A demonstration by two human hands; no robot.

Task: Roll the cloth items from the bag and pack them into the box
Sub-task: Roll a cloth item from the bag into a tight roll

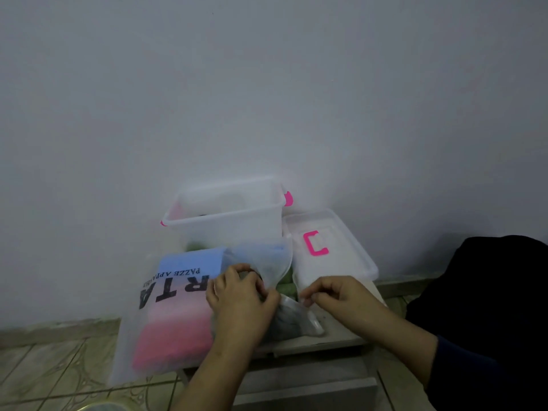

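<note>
Frosted plastic bag on desk, mouth pinched apart by my left hand and right hand fingers | step: getting cloth out | next: pull, roll | box open behind

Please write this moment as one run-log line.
stage: opening bag | left hand: gripping bag mouth | right hand: pulling bag edge | box: open, behind bag | lid: beside box

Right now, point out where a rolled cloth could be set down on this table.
Little bare room. One strip of table shows along the near edge, right of the bag and under the right hand. The rest is crowded: box at the back, lid beside it, left hand at the bag's mouth.
</note>
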